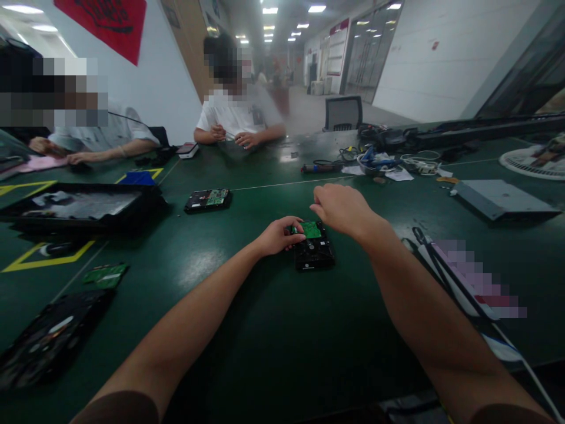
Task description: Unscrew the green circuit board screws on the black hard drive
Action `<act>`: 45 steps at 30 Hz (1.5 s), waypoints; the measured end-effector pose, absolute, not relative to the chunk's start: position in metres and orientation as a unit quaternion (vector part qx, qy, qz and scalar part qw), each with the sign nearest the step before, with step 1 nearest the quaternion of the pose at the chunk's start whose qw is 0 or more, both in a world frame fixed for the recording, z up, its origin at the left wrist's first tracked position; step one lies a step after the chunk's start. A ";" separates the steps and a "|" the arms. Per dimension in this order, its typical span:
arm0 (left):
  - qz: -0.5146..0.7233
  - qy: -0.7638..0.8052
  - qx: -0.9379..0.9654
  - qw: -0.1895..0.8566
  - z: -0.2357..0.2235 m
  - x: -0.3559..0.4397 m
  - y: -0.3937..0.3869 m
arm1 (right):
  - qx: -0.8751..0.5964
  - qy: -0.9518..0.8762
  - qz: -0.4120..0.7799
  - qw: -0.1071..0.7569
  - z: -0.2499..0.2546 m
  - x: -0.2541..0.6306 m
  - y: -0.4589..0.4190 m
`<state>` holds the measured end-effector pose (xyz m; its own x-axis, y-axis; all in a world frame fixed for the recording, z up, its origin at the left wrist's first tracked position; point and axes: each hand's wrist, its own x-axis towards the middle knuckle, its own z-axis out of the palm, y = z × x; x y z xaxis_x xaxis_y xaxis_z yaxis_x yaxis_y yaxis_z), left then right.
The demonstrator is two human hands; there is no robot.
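Note:
A black hard drive (314, 254) lies on the green table, with a green circuit board (311, 229) on its far half. My left hand (281, 235) grips the drive's far left side, thumb and fingertips over the edge of the board. Just above the drive's far right corner is my right hand (341, 207), its fingers curled closed and turned away from me. Whatever it may hold is hidden behind the knuckles. Farther off to the left, a second hard drive (208, 201) rests with its board side up.
At left are a black tray (83, 206), a loose circuit board (106, 275) and a black casing (53, 335). On the right lie a grey metal box (505, 199), tangled cables (379, 159) and a strap (454, 282). Two people sit across the table.

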<state>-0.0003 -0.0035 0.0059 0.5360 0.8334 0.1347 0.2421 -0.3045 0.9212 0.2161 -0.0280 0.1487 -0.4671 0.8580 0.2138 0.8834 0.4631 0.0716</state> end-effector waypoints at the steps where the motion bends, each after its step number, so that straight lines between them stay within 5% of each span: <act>1: 0.318 0.362 0.743 0.465 0.006 0.000 -0.003 | -0.507 -0.855 -0.082 0.078 0.148 0.216 -0.028; 20: 0.322 0.370 0.736 0.466 0.005 0.001 -0.004 | -0.491 -0.855 -0.080 0.148 0.139 0.217 -0.020; 29: 0.321 0.364 0.743 0.461 0.007 0.000 -0.005 | -0.437 -0.897 -0.018 0.062 0.153 0.227 -0.025; 45: 0.317 0.367 0.743 0.462 0.005 0.001 -0.003 | -0.493 -0.865 -0.046 0.082 0.148 0.223 -0.024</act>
